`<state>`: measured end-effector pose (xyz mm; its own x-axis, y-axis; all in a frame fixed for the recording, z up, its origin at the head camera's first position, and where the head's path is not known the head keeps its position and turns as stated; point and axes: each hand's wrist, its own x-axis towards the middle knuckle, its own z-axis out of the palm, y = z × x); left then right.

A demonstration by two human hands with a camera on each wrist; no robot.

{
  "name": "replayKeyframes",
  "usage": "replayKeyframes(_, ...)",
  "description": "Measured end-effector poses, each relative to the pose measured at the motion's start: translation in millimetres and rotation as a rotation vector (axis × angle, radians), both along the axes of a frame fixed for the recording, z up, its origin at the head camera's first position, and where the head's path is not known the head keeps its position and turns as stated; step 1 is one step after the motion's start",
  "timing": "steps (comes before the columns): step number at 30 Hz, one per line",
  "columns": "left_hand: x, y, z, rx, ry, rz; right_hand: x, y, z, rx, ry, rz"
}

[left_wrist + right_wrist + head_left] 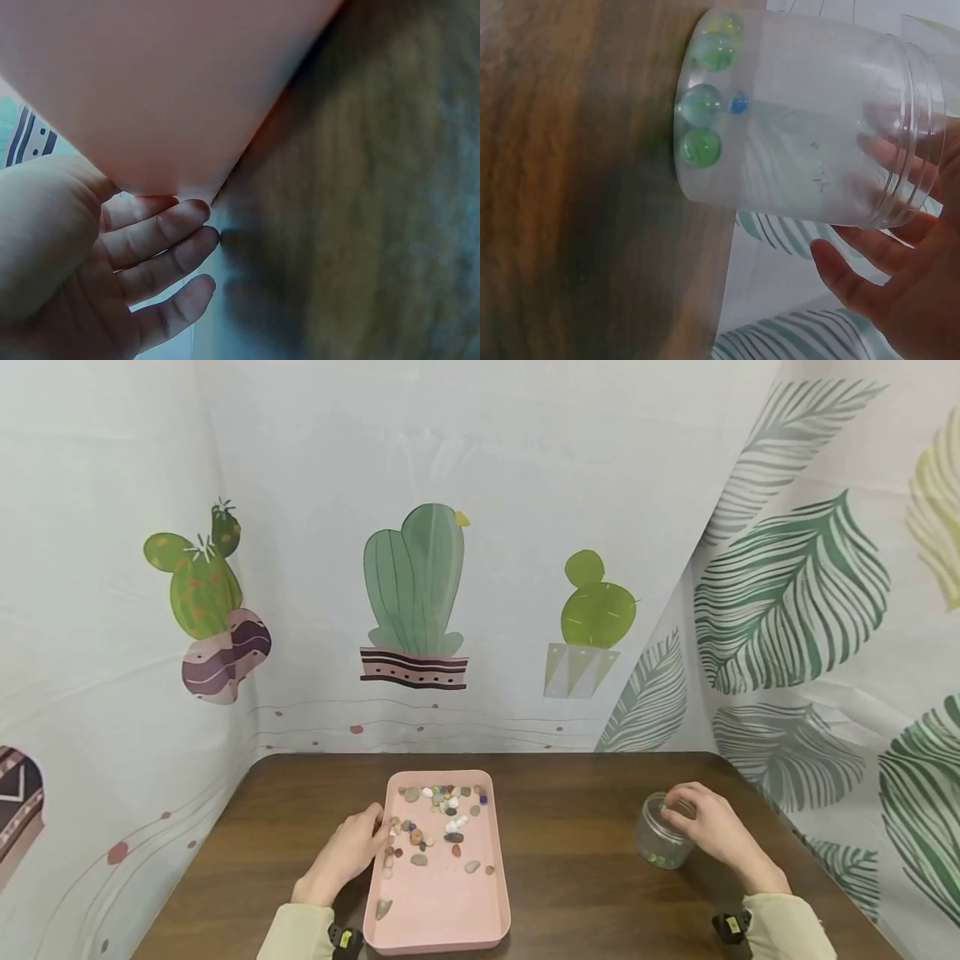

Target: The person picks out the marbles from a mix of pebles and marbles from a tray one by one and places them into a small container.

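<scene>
My left hand holds the left side of a pink tray. In the left wrist view its fingers curl against the tray's outer wall, and the thumb tip is hidden behind the rim. Pebbles and small marbles lie scattered in the tray. At the right, my right hand is at the mouth of a clear jar, its thumb and forefinger showing through the jar's threaded neck. Between those fingertips the head view shows a small green marble. Green marbles and a small blue marble are low in the jar.
Tray and jar stand apart on a dark wooden table. Behind it hangs a white cloth printed with cacti, and leaf-patterned cloth runs along the right side.
</scene>
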<state>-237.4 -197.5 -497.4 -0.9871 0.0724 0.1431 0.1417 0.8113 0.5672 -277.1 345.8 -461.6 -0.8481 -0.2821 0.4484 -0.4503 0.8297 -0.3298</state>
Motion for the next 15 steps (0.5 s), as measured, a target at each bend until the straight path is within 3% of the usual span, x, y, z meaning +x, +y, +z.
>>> replayKeyframes(15, -1.2, -0.7, 1.7, 0.01, -0.004, -0.007, -1.4, 2.9, 2.2, 0.015, -0.121, 0.003)
